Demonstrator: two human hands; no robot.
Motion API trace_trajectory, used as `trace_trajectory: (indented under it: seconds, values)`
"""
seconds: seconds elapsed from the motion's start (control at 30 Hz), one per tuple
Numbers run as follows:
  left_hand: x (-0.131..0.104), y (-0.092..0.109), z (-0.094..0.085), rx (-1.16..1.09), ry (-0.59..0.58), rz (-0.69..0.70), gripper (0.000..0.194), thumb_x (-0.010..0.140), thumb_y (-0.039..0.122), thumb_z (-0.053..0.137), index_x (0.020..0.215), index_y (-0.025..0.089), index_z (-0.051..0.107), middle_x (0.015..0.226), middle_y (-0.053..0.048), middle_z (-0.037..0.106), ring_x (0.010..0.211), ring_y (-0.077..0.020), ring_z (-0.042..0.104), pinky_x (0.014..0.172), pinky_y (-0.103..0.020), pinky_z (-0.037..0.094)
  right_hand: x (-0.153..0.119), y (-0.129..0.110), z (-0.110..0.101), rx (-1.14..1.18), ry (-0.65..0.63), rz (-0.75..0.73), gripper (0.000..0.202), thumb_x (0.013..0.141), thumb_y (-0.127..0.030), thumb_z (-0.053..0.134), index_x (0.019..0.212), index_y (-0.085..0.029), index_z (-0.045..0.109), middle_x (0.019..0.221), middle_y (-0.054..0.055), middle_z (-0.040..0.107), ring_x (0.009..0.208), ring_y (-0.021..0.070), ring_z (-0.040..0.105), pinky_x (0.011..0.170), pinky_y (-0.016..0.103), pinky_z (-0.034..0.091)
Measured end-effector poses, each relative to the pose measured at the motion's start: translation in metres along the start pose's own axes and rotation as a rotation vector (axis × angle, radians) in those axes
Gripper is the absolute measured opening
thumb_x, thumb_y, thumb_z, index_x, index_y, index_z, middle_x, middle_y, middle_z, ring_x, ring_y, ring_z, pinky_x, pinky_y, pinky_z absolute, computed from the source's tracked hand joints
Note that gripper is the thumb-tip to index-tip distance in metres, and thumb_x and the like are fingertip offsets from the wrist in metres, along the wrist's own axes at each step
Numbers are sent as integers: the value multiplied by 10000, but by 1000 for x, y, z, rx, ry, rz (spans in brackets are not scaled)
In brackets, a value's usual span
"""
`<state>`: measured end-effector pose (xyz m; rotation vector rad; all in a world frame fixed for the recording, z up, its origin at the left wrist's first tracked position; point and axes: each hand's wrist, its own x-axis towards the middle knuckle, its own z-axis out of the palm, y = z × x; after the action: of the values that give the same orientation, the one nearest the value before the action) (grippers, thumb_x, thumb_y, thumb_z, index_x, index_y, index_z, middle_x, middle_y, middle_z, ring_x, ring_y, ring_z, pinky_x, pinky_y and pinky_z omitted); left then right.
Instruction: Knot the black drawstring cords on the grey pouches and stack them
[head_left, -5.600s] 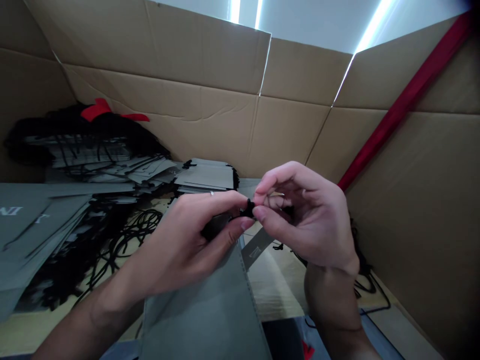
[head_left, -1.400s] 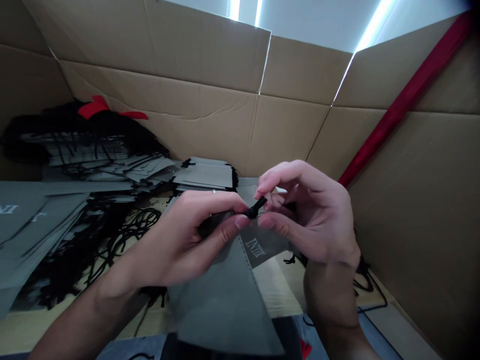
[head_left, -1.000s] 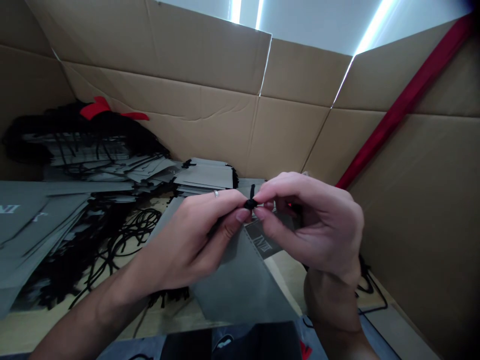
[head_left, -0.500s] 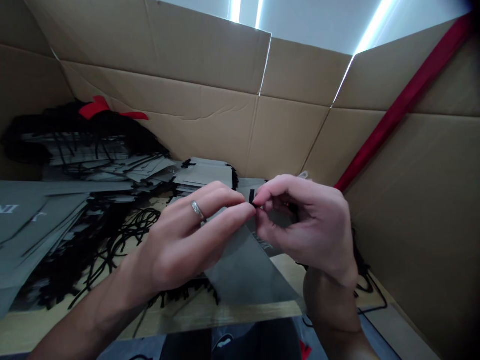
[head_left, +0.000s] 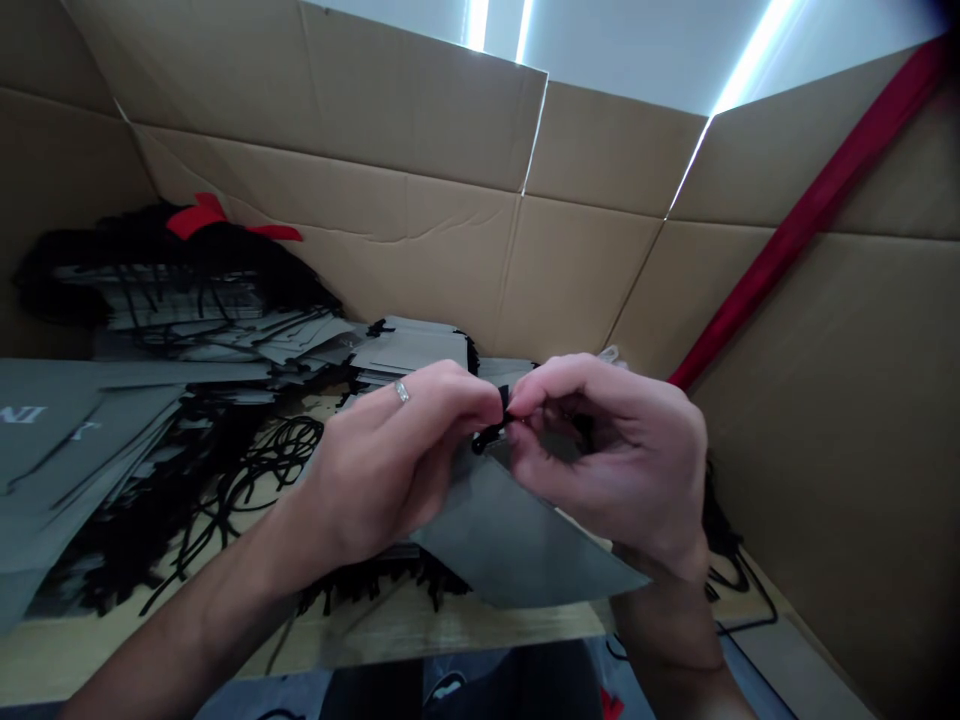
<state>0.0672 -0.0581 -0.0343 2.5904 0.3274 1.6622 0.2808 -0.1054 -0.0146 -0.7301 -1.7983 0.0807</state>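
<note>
Between my two hands is a short piece of black cord (head_left: 489,437), at the upper corner of a grey paper bag (head_left: 532,550) that hangs tilted above the table. My right hand (head_left: 622,450) pinches the cord between thumb and index finger. From the other side, my left hand (head_left: 397,460), with a ring on one finger, is closed against the cord with its index finger bent. Its thumb tip and the cord's exact path are hidden behind the fingers.
Stacked grey bags (head_left: 409,347) with black cords stand behind my hands. More bags lie at left (head_left: 52,440) and far left (head_left: 300,335), beside loose black cords (head_left: 277,455). Cardboard walls (head_left: 442,225) surround the wooden table (head_left: 375,635); a red strip (head_left: 810,215) runs up the right one.
My left fingers have curled in from a straighter pose and drawn back slightly. More black cord shows below the fingertips, and the bag's lower corner has swung right.
</note>
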Motion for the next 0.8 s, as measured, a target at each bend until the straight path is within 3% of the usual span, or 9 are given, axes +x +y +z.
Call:
trace_trajectory:
  seconds: [0.23, 0.3, 0.43, 0.6, 0.7, 0.8]
  values:
    - [8, 2, 1, -275, 52, -215, 88, 1092, 123, 684, 1082, 207, 708, 929, -3, 729, 773, -118, 702, 623, -208, 562, 1, -6, 2, 7, 40, 55, 274, 810, -4, 790, 961, -230, 763, 827, -66, 760, 685, 74, 670, 621, 186, 562]
    - [8, 1, 1, -198, 69, -144, 113, 1072, 89, 708, 1106, 196, 720, 950, -1, 755, 815, -113, 728, 698, -203, 588, 1, -5, 1, -17, 48, 67, 269, 808, -5, 788, 957, -228, 762, 836, -62, 758, 682, 74, 653, 618, 188, 557]
    - [3, 2, -2, 108, 37, 137, 207, 1062, -4, 669, 1188, 145, 737, 1085, -58, 802, 972, -145, 774, 889, -237, 622, 1, -4, -2, -49, 40, 81, 244, 816, -25, 786, 951, -227, 761, 828, -62, 739, 677, 74, 633, 616, 200, 546]
    - [-1, 7, -2, 284, 8, 263, 165, 1090, 29, 636, 1202, 93, 740, 1059, -112, 777, 1017, -217, 773, 901, -317, 640, 2, -4, -4, -70, 26, 52, 237, 821, -35, 790, 944, -234, 753, 842, -71, 747, 700, 71, 649, 640, 211, 543]
    - [0, 7, -1, 185, 38, 168, 222, 1054, -31, 639, 1174, 127, 739, 1002, -64, 775, 900, -153, 744, 783, -259, 605, 1, -4, -3, -45, 31, 2, 274, 822, -13, 791, 971, -240, 754, 888, -66, 773, 730, 76, 668, 647, 218, 549]
    - [2, 6, 0, -53, 71, 6, 188, 1039, 10, 710, 1134, 169, 737, 970, -23, 777, 853, -117, 736, 743, -221, 582, 0, -3, -2, -12, 35, -57, 299, 819, 1, 800, 991, -239, 756, 910, -57, 789, 759, 89, 693, 662, 230, 565]
